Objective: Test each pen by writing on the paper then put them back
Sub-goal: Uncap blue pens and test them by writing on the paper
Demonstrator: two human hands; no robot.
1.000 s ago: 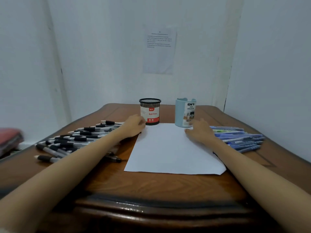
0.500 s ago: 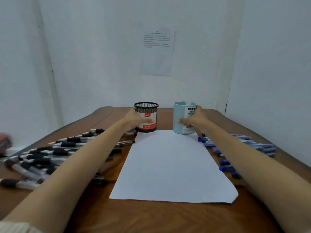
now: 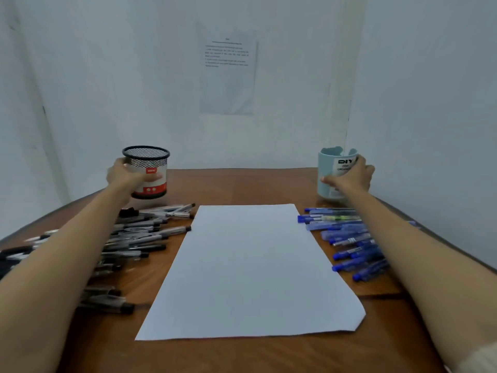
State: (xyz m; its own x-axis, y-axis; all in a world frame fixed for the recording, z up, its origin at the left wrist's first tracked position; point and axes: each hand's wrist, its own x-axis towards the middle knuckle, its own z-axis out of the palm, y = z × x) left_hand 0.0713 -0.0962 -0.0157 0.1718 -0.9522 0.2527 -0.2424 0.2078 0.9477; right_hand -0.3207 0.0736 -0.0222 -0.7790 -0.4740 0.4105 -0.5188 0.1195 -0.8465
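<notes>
Now, left hand (image 3: 124, 175) grips a mesh cup (image 3: 147, 175) (frame's left), right hand (image 3: 352, 176) a blue holder (image 3: 329, 173), paper (image 3: 250, 270) between.

The mesh cup (image 3: 148, 160) in the left hand (image 3: 126, 177) looked like black wire metal, with a glossy label band. The blue cup (image 3: 326, 168) in the right hand (image 3: 352, 177) was smooth, matt plastic. Nearer than both hands lay matt paper (image 3: 250, 265) on a glossy wood table (image 3: 236, 184). Black pens (image 3: 139, 238) behind the left hand had clear plastic barrels, and the blue pens (image 3: 347, 238) behind the right were shiny plastic.
</notes>
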